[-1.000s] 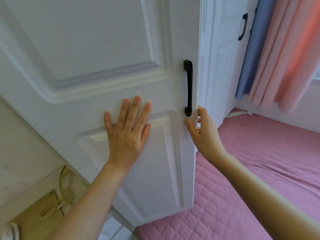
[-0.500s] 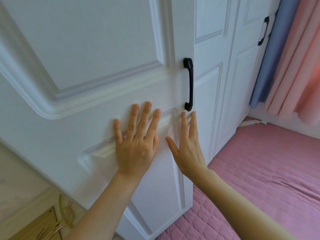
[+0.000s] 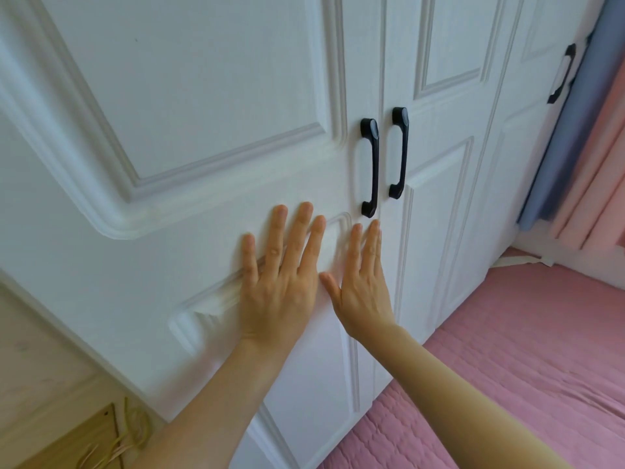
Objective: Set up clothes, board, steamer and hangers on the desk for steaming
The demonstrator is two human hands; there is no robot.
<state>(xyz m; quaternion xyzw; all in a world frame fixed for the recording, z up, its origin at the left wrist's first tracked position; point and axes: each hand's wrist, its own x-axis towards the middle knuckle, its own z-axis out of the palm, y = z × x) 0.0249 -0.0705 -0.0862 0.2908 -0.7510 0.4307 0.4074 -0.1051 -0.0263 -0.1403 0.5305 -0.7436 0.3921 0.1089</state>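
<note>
A bed (image 3: pixel 507 350) covered by a pink quilted bedspread (image 3: pixel 456 401) runs right up against the white wardrobe doors (image 3: pixel 439 231); pink curtain (image 3: pixel 602 170) hangs beyond.

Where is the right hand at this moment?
In the head view, the right hand lies flat on the white wardrobe door, below its black handle, beside the left hand.

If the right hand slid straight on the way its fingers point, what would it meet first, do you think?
Probably the lower end of the black handle on the white door that the right hand presses; it sits just beyond the fingertips.
</note>
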